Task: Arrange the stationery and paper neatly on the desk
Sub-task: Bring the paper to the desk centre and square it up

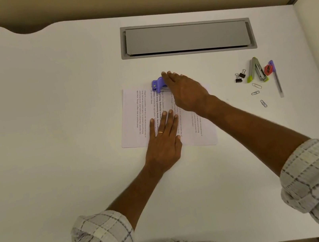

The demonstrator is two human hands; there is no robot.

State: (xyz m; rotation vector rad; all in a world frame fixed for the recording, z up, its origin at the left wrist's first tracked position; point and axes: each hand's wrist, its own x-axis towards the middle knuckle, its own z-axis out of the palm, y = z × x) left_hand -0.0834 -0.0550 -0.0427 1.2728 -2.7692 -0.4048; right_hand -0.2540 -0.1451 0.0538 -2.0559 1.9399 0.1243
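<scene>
Paper (133,120) lies as overlapping printed sheets near the middle of the desk (49,117); the left hand (164,141) lies flat on its near edge, fingers straight, holding nothing; the right hand (187,93) reaches across, fingers outstretched over a purple punch (157,84) sitting on the paper's far edge; whether they touch it is unclear.

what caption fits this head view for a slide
Left hand flat on printed sheets, right hand over a purple tool.
</scene>
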